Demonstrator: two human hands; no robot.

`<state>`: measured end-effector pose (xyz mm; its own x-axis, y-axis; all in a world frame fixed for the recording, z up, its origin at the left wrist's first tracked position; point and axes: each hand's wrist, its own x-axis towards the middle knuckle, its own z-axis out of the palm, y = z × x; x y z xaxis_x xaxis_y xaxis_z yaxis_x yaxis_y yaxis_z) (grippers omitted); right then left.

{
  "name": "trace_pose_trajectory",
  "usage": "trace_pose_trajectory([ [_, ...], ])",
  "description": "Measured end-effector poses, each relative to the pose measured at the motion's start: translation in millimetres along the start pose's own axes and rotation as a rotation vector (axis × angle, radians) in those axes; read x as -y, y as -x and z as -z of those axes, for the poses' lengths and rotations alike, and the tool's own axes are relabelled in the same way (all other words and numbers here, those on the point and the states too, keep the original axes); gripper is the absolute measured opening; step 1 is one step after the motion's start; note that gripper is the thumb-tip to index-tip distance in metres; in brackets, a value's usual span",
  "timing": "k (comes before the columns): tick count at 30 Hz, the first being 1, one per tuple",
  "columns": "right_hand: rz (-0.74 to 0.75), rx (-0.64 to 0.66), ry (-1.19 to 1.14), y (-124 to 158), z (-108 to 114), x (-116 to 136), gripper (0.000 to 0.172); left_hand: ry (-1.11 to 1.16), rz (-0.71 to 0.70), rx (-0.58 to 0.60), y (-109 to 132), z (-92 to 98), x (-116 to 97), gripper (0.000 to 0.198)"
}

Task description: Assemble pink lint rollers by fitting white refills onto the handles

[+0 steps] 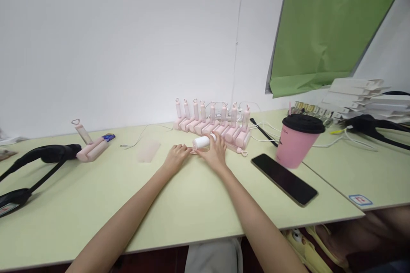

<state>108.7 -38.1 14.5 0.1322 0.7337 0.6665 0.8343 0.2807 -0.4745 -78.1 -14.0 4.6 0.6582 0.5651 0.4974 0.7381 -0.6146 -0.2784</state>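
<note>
My right hand (pixel 215 153) is closed around a white cylinder (pixel 201 142), which lies tilted just above the table. Beside it, my left hand (pixel 176 157) has its fingers bent together at the edge of a thin pink piece (pixel 193 151), mostly hidden by both hands. Just behind stands a row of several pink double-barrelled devices (pixel 209 127), each with a clear tube and a heart-shaped loop on top. A small pink cap with a heart loop (pixel 241 152) lies right of my right hand. To the left rests a flat translucent pink sheet (pixel 148 152).
Another pink device (pixel 92 150) stands at left near a black headset-like frame (pixel 48 153) and a blue packet (pixel 108 137). On the right are a black phone (pixel 284 178), a pink cup (pixel 296 145) and stacked white boxes (pixel 355 96). White cables (pixel 137 140) run behind.
</note>
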Motion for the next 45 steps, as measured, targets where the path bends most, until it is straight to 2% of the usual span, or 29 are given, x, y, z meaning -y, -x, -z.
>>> trace_pose_trajectory([
  [2, 0.026, 0.002, 0.051, 3, 2, -1, 0.066, 0.097, -0.077, -0.090, 1, 5.7, -7, 0.022],
  [3, 0.040, 0.013, 0.073, 4, 2, -2, 0.066, 0.151, -0.061, -0.151, 1, 7.6, -9, 0.019],
  [4, 0.054, 0.026, 0.095, 5, 2, -3, 0.066, 0.209, -0.004, -0.211, 1, 9.0, -10, 0.019],
  [6, 0.082, 0.050, 0.135, 7, 2, -5, 0.067, 0.350, 0.179, -0.265, -1, 10.1, -10, 0.040],
  [8, 0.099, 0.065, 0.164, 7, 2, -6, 0.067, 0.535, 0.341, -0.201, -2, 8.7, -9, 0.062],
  [9, 0.105, 0.072, 0.172, 7, 3, -7, 0.068, 0.631, 0.384, -0.139, -2, 7.1, -9, 0.066],
  [11, 0.122, 0.080, 0.185, 7, 3, -6, 0.068, 0.796, 0.408, -0.020, -1, 3.0, -9, 0.058],
  [13, 0.151, 0.084, 0.203, 6, 5, -6, 0.067, 0.879, 0.415, 0.018, -1, -1.0, -10, 0.046],
  [18, 0.228, 0.101, 0.270, 7, 11, -4, 0.060, 0.881, 0.386, -0.078, -2, -3.4, -12, 0.038],
  [23, 0.302, 0.134, 0.333, 6, 14, -5, 0.046, 1.056, 0.476, 0.015, 0, 1.8, -14, 0.050],
  [28, 0.367, 0.154, 0.428, 3, 17, -4, 0.040, 1.056, 0.470, -0.007, 2, 3.2, -16, 0.062],
  [33, 0.439, 0.162, 0.493, 2, 24, 1, 0.043, 1.034, 0.460, -0.015, 3, -2.3, -15, 0.070],
  [41, 0.384, 0.135, 0.465, 1, 25, 3, 0.043, 1.021, 0.455, -0.027, 1, 0.0, -18, 0.075],
  [45, 0.379, 0.145, 0.412, 0, 26, 1, 0.042, 1.038, 0.477, -0.029, 2, 1.5, -17, 0.068],
])
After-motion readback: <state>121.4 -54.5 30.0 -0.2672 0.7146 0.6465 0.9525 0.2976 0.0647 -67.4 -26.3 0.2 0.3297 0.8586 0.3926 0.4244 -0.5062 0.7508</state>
